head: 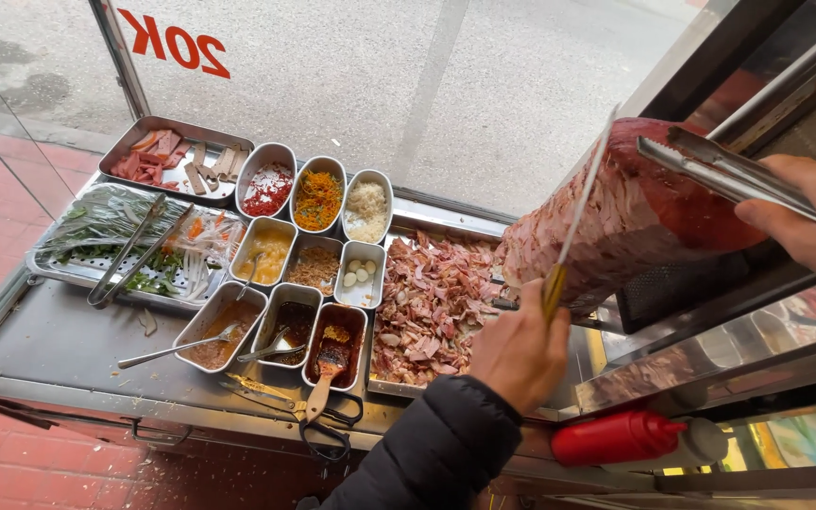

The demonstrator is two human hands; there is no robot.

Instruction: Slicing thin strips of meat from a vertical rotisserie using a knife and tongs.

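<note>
My left hand (pixel 519 351), in a black sleeve, grips a yellow-handled long knife (pixel 581 203) whose thin blade lies upright against the cut face of a big rotating cone of reddish meat (pixel 639 212). My right hand (pixel 809 215) holds metal tongs (pixel 724 170) pressed against the upper side of the meat. Below the meat, a steel tray (pixel 399 385) holds a heap of shaved meat pieces (pixel 432 297).
Several small steel tubs of sauces, shredded vegetables and eggs (pixel 314 260) sit left of the tray, with a herb tray and tongs (pixel 129 247), a tray of sliced cold cuts (pixel 174 159), scissors (pixel 328 425) and a red squeeze bottle (pixel 616 437). A glass pane stands behind.
</note>
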